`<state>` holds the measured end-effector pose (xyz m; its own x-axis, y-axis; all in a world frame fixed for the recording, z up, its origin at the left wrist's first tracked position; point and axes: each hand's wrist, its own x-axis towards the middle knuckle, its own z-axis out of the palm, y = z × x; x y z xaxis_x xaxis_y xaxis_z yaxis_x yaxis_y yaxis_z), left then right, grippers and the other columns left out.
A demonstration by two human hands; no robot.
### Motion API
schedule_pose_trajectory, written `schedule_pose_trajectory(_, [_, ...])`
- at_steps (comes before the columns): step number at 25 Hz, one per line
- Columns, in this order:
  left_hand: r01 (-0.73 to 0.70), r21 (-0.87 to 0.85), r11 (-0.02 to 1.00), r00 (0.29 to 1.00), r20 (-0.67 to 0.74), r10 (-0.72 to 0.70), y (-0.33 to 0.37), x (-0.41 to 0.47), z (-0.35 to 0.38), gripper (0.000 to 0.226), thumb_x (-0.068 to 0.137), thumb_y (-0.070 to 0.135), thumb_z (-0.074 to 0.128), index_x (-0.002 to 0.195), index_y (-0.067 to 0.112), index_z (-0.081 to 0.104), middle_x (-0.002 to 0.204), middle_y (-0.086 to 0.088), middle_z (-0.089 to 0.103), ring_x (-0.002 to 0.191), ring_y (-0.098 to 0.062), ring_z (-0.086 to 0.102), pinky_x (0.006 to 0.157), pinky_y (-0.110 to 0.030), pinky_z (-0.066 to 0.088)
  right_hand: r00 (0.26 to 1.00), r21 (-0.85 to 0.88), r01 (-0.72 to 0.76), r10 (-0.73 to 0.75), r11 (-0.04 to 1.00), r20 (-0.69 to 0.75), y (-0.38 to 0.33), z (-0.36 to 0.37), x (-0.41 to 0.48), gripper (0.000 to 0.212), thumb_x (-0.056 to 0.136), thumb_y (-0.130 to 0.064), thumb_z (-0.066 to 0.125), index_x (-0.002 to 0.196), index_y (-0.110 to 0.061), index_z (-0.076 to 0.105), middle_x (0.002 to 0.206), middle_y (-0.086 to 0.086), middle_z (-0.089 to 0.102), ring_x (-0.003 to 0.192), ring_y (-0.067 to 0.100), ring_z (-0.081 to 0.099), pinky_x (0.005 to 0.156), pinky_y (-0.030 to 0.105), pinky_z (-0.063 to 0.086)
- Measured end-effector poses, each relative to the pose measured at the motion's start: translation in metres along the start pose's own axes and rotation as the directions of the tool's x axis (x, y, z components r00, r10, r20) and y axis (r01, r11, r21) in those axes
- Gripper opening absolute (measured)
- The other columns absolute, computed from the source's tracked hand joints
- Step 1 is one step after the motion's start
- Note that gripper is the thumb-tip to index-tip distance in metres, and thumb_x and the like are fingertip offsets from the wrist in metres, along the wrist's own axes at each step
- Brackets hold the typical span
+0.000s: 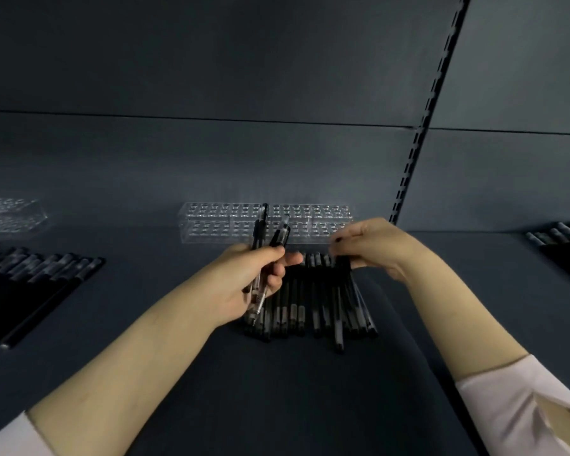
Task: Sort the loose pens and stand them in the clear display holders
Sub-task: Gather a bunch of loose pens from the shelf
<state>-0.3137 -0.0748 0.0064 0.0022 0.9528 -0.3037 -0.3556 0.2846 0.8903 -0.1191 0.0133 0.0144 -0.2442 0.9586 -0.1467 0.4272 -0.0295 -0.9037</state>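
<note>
The loose pens lie in a close bundle on the shelf, just below the middle of the view. Their long axes run roughly from six o'clock to twelve, side by side, with a few at the five o'clock edge splayed off line. Which end is the writing tip I cannot tell for most of them.

At ten o'clock of the bundle the left hand grips the held pens, two or perhaps three, fingers curled round their middles. They tilt slightly towards one o'clock, dark caps up and clear barrels down.

At one o'clock of the bundle the right hand bends its fingers down onto the far ends of the pens and seems to pinch one.

The clear holder stands at twelve o'clock, just beyond both hands, and its holes look unfilled. I judge the work barely begun: some pens picked, none stood, nearly all left to do.

Further out, a second holder sits at nine o'clock, a left row of pens near it, and a right row of pens at three o'clock
</note>
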Motion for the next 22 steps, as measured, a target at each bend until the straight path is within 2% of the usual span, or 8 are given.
schedule_pose_trajectory(4, [-0.063, -0.03, 0.998, 0.997, 0.031, 0.064, -0.005, -0.002, -0.007, 0.015, 0.093, 0.001, 0.059, 0.106, -0.005, 0.064, 0.099, -0.016, 0.075, 0.078, -0.015, 0.073, 0.065, -0.022, 0.059, 0.995, -0.09, 0.082, -0.087, 0.993, -0.056, 0.005, 0.011, -0.001, 0.022, 0.077, -0.011, 0.077, 0.099, -0.012, 0.071, 0.085, -0.001, 0.069, 0.07, 0.008, 0.064, 0.051, 0.013, 0.048])
schedule_pose_trajectory(8, [-0.127, -0.024, 0.992, 0.991, 0.042, 0.128, -0.004, -0.004, -0.009, 0.018, 0.094, 0.009, 0.059, 0.11, 0.002, 0.066, 0.1, -0.01, 0.076, 0.081, -0.013, 0.073, 0.07, -0.025, 0.06, 0.992, -0.204, 0.1, -0.114, 0.974, -0.056, 0.007, 0.011, -0.005, 0.016, 0.078, -0.018, 0.078, 0.092, -0.017, 0.072, 0.089, -0.001, 0.07, 0.076, 0.013, 0.067, 0.06, 0.019, 0.051])
schedule_pose_trajectory(11, [-0.151, 0.012, 0.988, 0.987, 0.049, 0.15, -0.005, -0.006, -0.008, 0.018, 0.097, 0.012, 0.056, 0.11, 0.004, 0.065, 0.102, -0.009, 0.076, 0.081, -0.012, 0.073, 0.07, -0.022, 0.06, 0.97, -0.223, 0.187, -0.216, 0.957, -0.113, 0.003, 0.013, -0.009, 0.005, 0.082, -0.026, 0.073, 0.085, -0.023, 0.074, 0.08, -0.009, 0.07, 0.068, 0.001, 0.062, 0.066, 0.019, 0.05])
schedule_pose_trajectory(13, [-0.158, 0.016, 0.987, 0.987, 0.043, 0.157, -0.005, -0.006, -0.007, 0.018, 0.097, 0.01, 0.055, 0.11, 0.003, 0.065, 0.101, -0.01, 0.076, 0.079, -0.011, 0.073, 0.066, -0.019, 0.058, 0.959, -0.083, 0.259, -0.266, 0.962, -0.1, -0.004, 0.017, -0.014, 0.01, 0.086, -0.032, 0.068, 0.086, -0.024, 0.075, 0.077, -0.012, 0.07, 0.066, -0.005, 0.061, 0.061, 0.014, 0.05])
schedule_pose_trajectory(15, [-0.162, 0.026, 0.986, 0.986, 0.037, 0.161, -0.006, -0.007, -0.005, 0.017, 0.097, 0.009, 0.056, 0.11, 0.004, 0.065, 0.099, -0.011, 0.076, 0.075, -0.009, 0.072, 0.063, -0.018, 0.057, 0.963, 0.114, 0.268, -0.266, 0.957, -0.031, -0.012, 0.023, -0.019, 0.014, 0.085, -0.034, 0.068, 0.09, -0.023, 0.075, 0.085, -0.005, 0.073, 0.071, 0.002, 0.063, 0.061, 0.015, 0.051])
schedule_pose_trajectory(19, [-0.171, 0.051, 0.984, 0.985, 0.037, 0.169, -0.007, -0.007, -0.002, 0.016, 0.096, 0.008, 0.056, 0.109, 0.006, 0.066, 0.097, -0.011, 0.076, 0.076, -0.011, 0.072, 0.062, -0.018, 0.056, 0.965, 0.254, 0.246, -0.261, 0.936, 0.028, -0.016, 0.029, -0.022, 0.01, 0.084, -0.022, 0.07, 0.092, -0.016, 0.072, 0.081, -0.003, 0.071, 0.073, 0.009, 0.062, 0.065, 0.021, 0.05])
schedule_pose_trajectory(22, [-0.171, 0.063, 0.983, 0.985, 0.045, 0.168, -0.007, -0.007, -0.002, 0.018, 0.096, 0.009, 0.057, 0.11, 0.002, 0.065, 0.099, -0.013, 0.076, 0.085, -0.016, 0.074, 0.067, -0.02, 0.058, 0.971, 0.426, 0.192, -0.233, 0.884, 0.046, -0.016, 0.033, -0.021, 0.002, 0.087, -0.014, 0.066, 0.085, -0.013, 0.065, 0.074, -0.003, 0.067, 0.068, 0.009, 0.061, 0.062, 0.019, 0.05])
